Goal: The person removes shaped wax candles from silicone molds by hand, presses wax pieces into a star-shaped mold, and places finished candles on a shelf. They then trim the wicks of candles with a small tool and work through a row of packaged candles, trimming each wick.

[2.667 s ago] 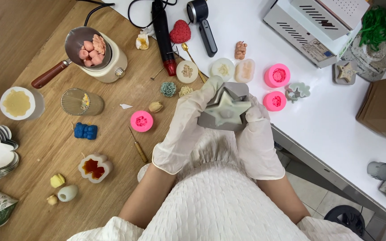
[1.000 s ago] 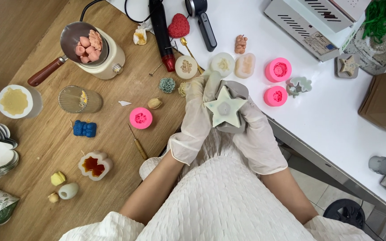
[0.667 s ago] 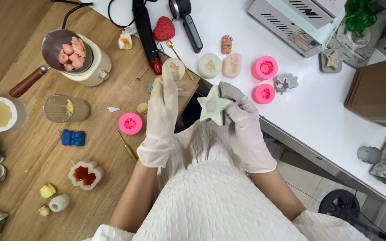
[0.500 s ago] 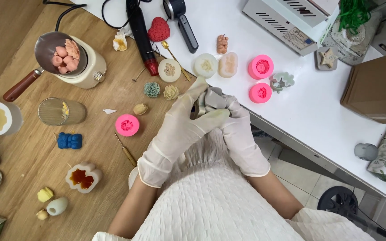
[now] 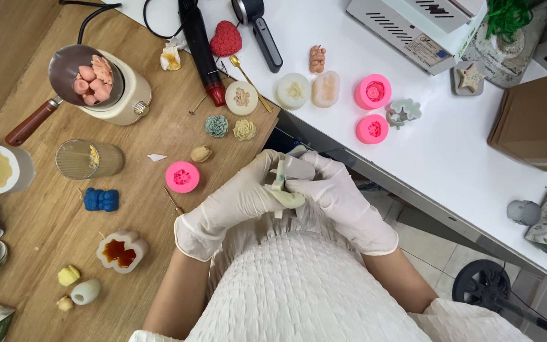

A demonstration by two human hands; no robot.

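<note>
1. Grey silicone mould (image 5: 299, 168), pale star-shaped casting (image 5: 280, 187) seen edge-on inside it; both held in the air over the lap, in the gap between wooden table (image 5: 33, 247) and white table (image 5: 451, 145).
2. Left hand (image 5: 242, 199), white glove: fingers curled together, pinching the casting's lower edge, thumb on top.
3. Right hand (image 5: 337, 196), gloved: fingers wrapped closed over the mould's right side and back.
4. Handling, as a judgement: mould looks soft and floppy, light, and bends under the fingers. Casting likely stiff but brittle at the star tips and waxy-slick under gloves. Best hold: mould walls at the rim, casting by its thick centre, not the points.
5. At 9 o'clock of the hands: pink round mould (image 5: 182, 177), thin stick (image 5: 173, 201) just beside it.
6. At 10–11 o'clock: small flower castings (image 5: 230, 128), cream melting pot (image 5: 118, 95) with pink chunks in a ladle-pan.
7. At 12–1 o'clock on the white table: 2 pale round pieces (image 5: 310, 90), 2 pink moulds (image 5: 373, 107), pale green flower mould (image 5: 403, 112).
8. At 8 o'clock: blue bear shape (image 5: 101, 199), bear mould with amber fill (image 5: 121, 250).
9. Nothing lies between the hands and either table edge; the white-clothed lap sits right beneath.
</note>
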